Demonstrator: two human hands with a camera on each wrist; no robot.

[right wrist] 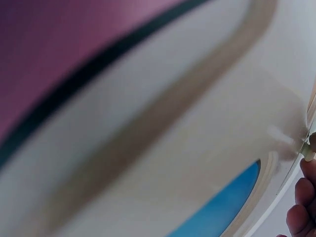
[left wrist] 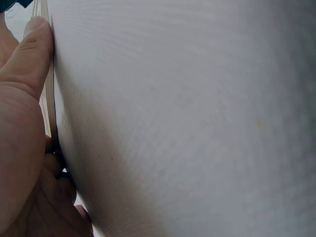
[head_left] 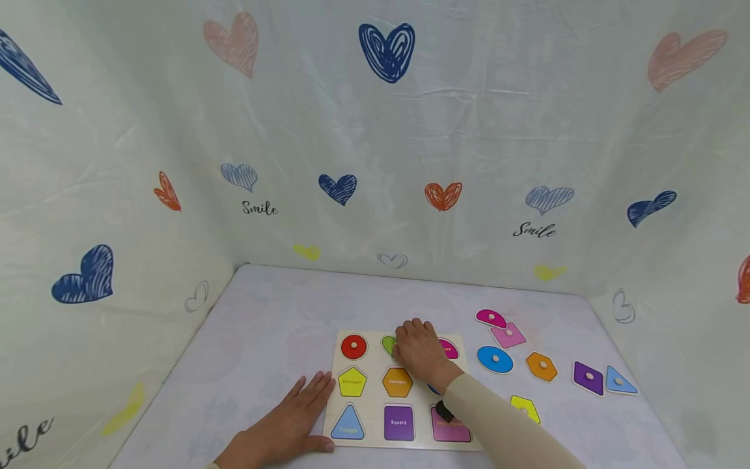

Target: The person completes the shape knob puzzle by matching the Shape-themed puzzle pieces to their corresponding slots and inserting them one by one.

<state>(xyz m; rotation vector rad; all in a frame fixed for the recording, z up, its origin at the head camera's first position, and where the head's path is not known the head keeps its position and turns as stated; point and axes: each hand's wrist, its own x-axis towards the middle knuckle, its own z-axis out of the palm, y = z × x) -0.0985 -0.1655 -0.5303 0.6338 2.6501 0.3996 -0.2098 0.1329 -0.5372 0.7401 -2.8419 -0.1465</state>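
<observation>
A pale shape-puzzle board point(head_left: 369, 417) lies on the table with printed coloured shapes in rows. My left hand point(head_left: 293, 417) rests at its left side, fingers extended along the edge and thumb at the near corner. The left wrist view shows that thumb point(left wrist: 32, 59) against the board's edge. Over the top row, my right hand point(head_left: 423, 352) pinches the small knob point(right wrist: 307, 152) of a green puzzle piece point(head_left: 388, 345), mostly hidden under the fingers. A red circle piece point(head_left: 354, 355) with a knob sits in the top left space. The right forearm covers part of the board's right side.
Right of the board lie knobbed pieces: a magenta semicircle point(head_left: 491, 318), pink piece point(head_left: 512, 337), blue oval point(head_left: 495, 365), orange hexagon point(head_left: 540, 371), purple piece point(head_left: 588, 383), blue triangle point(head_left: 622, 385) and yellow piece point(head_left: 530, 410). A heart-printed curtain point(head_left: 387, 130) surrounds the table.
</observation>
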